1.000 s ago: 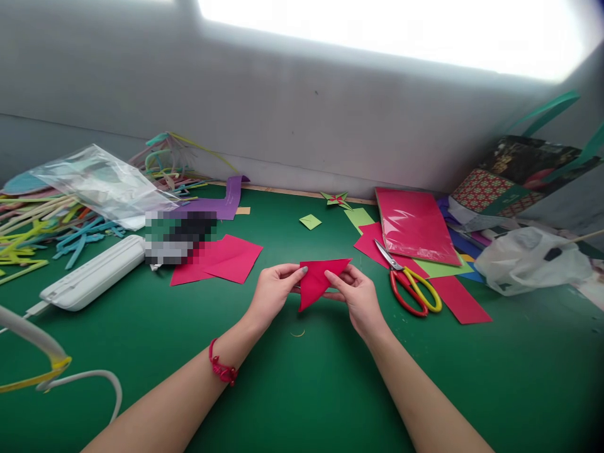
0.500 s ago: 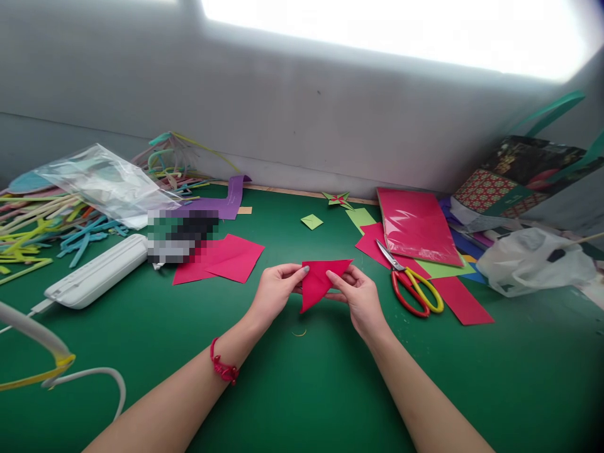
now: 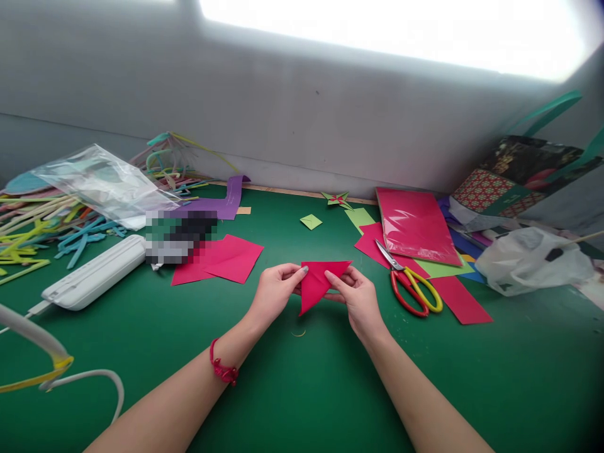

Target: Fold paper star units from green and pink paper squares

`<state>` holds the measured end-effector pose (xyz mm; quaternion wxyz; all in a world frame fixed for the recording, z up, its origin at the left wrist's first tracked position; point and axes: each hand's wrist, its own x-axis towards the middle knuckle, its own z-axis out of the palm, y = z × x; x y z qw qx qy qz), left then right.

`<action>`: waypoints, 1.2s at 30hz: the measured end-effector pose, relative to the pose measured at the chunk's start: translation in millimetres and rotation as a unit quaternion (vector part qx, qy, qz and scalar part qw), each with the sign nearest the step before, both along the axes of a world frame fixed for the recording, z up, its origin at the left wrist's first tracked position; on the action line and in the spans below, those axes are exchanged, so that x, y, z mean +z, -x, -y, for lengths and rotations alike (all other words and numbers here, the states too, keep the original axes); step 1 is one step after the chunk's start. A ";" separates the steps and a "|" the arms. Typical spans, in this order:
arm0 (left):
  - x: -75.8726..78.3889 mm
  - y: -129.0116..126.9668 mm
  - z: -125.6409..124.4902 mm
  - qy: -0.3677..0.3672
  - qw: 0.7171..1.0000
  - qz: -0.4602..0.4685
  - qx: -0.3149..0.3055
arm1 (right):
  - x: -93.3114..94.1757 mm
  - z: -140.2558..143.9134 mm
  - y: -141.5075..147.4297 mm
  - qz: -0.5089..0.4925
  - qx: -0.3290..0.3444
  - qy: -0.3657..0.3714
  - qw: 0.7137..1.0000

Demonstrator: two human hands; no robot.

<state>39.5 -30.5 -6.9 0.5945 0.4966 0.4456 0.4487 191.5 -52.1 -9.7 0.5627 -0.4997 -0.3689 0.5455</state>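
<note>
A red sheet of paper [image 3: 314, 283], folded into a triangle, is held up between my two hands above the green table [image 3: 302, 390]. My left hand [image 3: 278, 288] pinches its left edge, thumb in front and fingers behind. On the other side my right hand [image 3: 356, 294] grips the paper near its right part, with the thumb pressed on the front face. The lower corner points down between the hands. Some fingertips are hidden behind the paper. Scissors [image 3: 409, 284] with one red and one yellow handle lie right of my right hand.
Red paper squares [image 3: 236, 257] lie to the left; a folded green paper piece [image 3: 311, 221] and a green-red paper star [image 3: 336, 199] are farther back. A packet of red paper [image 3: 419, 223] and a white plastic bag [image 3: 533, 261] are right. A power strip [image 3: 94, 272] sits left.
Almost nothing differs. Both hands keep their hold on the red paper, and the view has shifted very slightly.
</note>
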 end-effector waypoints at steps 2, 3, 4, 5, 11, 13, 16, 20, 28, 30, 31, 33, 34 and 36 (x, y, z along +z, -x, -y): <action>0.0 0.2 0.2 -0.005 1.000 -0.007 -0.001 | -0.6 0.0 0.4 0.000 -0.005 0.000 1.000; 0.0 0.2 0.3 -0.008 1.000 -0.011 -0.001 | -1.0 0.0 0.5 0.000 -0.007 0.000 1.000; 0.1 0.3 0.4 -0.011 1.000 -0.013 -0.003 | -1.4 0.0 0.6 0.000 -0.009 -0.002 1.000; 0.0 0.2 0.5 -0.012 1.000 -0.014 -0.004 | -1.8 0.0 0.6 -0.001 -0.011 -0.004 1.000; -1.1 -1.2 1.5 -0.031 0.999 -0.014 -0.002 | -2.5 1.1 0.6 0.003 -0.011 -0.013 1.000; -1.3 -1.8 2.5 -0.037 0.999 -0.022 0.004 | -2.3 1.6 1.0 0.003 -0.012 -0.015 1.000; -1.4 -1.7 4.2 -0.052 0.998 -0.044 0.013 | -1.3 1.9 1.3 0.002 -0.014 -0.015 1.000; -1.4 0.8 4.4 -0.073 0.994 -0.074 0.012 | 1.8 0.5 -1.4 -0.007 0.006 0.000 1.000; -0.9 1.2 3.4 -0.085 0.991 -0.104 0.011 | 1.3 -3.2 -13.1 0.004 0.004 0.014 1.000; -1.6 0.9 3.4 -0.089 0.989 -0.117 0.018 | 0.5 -3.2 -14.4 0.006 0.001 0.016 1.000; -1.9 0.9 3.2 -0.090 0.988 -0.122 0.020 | 0.4 -3.1 -14.7 0.005 0.002 0.016 1.000; -2.6 1.2 2.6 -0.091 0.988 -0.127 0.019 | 0.9 -3.1 -15.2 0.000 0.011 0.016 1.000; -3.0 1.5 2.3 -0.090 0.988 -0.126 0.017 | 1.3 -3.1 -15.4 -0.003 0.015 0.015 1.000; -3.6 1.9 1.6 -0.086 0.989 -0.122 0.012 | 2.1 -3.3 -15.8 -0.007 0.021 0.012 1.000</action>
